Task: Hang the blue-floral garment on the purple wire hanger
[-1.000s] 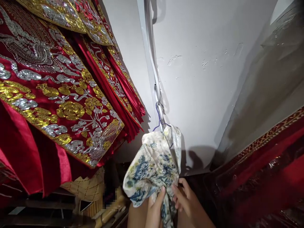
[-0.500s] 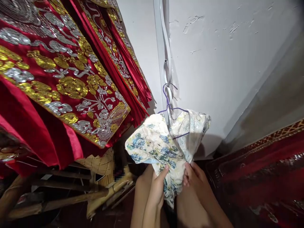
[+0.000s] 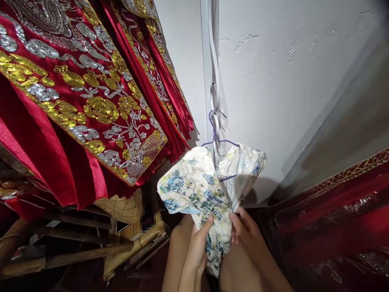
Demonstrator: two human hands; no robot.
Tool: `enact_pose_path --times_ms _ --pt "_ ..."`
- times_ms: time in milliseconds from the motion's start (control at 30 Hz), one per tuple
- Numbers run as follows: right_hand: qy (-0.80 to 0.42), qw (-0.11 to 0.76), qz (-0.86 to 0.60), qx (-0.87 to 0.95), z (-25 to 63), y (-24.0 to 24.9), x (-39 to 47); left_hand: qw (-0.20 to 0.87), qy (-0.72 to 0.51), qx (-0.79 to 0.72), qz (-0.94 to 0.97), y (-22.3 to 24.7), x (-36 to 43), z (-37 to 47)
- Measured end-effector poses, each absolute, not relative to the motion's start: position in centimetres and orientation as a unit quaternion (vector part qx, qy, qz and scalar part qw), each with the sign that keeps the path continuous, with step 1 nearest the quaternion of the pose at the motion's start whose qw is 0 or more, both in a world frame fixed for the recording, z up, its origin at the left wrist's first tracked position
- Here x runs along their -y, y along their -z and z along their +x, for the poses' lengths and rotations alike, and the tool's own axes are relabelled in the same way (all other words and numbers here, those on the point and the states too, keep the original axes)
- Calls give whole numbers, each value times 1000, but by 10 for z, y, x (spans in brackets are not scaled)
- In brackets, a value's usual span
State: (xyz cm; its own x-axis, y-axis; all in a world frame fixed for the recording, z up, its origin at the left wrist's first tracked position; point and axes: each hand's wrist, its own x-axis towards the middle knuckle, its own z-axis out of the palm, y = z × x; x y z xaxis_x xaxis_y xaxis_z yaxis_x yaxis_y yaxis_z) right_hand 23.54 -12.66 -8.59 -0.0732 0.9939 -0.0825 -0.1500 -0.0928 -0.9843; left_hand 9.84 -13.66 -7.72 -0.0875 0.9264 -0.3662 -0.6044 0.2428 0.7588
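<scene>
Two hands at a floral shirt (image 3: 206, 186) hung on a purple hanger (image 3: 214, 133).
The shirt hangs mid-scene before the far white wall (image 3: 267, 105), right of the red robe (image 3: 100, 109), its lower end near, by the person's knees. The left hand (image 3: 198, 241) has its thumb flat on the front, cloth gripped against fingers tucked behind; the right hand (image 3: 245, 228) pinches the opening's edge between thumb and forefinger. Good handling here likely means light pinches, edges kept even and little downward pull, lest the hanger slip off its hook (image 3: 216, 99). The left fingertips, any fastening under the right fingers and the shirt's back are hidden; the robe's top is cut off.
</scene>
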Motion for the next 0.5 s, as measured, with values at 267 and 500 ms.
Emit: enact_pose_path --times_ms 267,500 --pt "-556 454 -462 521 249 95 126 423 -687 -573 144 128 112 65" --pt "-617 430 -454 477 213 108 123 117 -722 -595 335 144 134 77"
